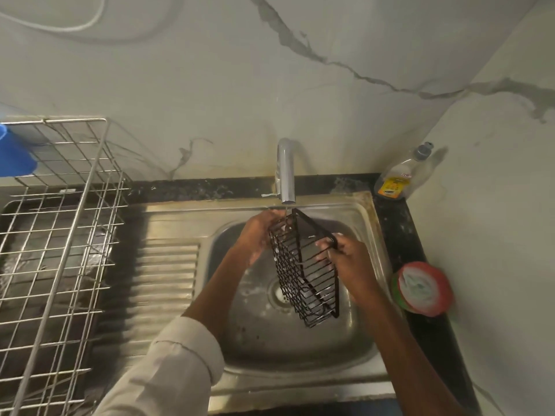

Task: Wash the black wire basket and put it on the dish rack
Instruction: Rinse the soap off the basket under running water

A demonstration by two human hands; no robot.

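Note:
The black wire basket (303, 268) hangs tilted on end over the steel sink bowl (264, 334), its top corner under the running tap (285, 172). Soap foam clings to its wires. My right hand (345, 259) grips the basket's right rim. My left hand (258, 235) presses against the basket's upper left side, fingers spread on the wires under the water stream. The silver wire dish rack (60, 235) stands on the counter at the left, apart from both hands.
A ribbed drainboard (165, 274) lies between rack and bowl. A dish soap bottle (402, 175) stands in the back right corner. A round red and green tub (423, 288) sits on the black counter at the right. A blue container (15, 154) shows behind the rack.

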